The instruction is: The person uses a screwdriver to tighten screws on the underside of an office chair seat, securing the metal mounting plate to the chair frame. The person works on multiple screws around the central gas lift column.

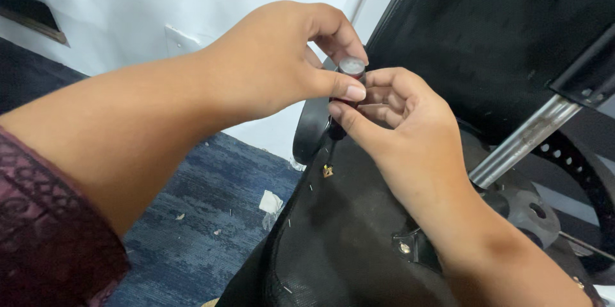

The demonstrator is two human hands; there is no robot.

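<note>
A: Item held?
B: One short dark cylindrical peg with a flat grey metal top (350,71), pinched between the left hand (275,63) thumb and forefinger, the right hand (400,121) fingers closed about it from below.
A: Beneath?
B: One black textured seat panel (339,243). Peg's lower end hidden by fingers.

Indoor room, likely an office or a small repair corner in one. Blue-grey carpet (192,217) on the near left floor, short-piled, commercial kind. Plain white wall (160,6) at the far left, with a dark window frame (29,12) at its edge. Black office chair (359,243) lies overturned on the right, metal rod (525,137) and wheel base (576,153) exposed. Paper scrap (270,202) and small debris on the carpet.
</note>
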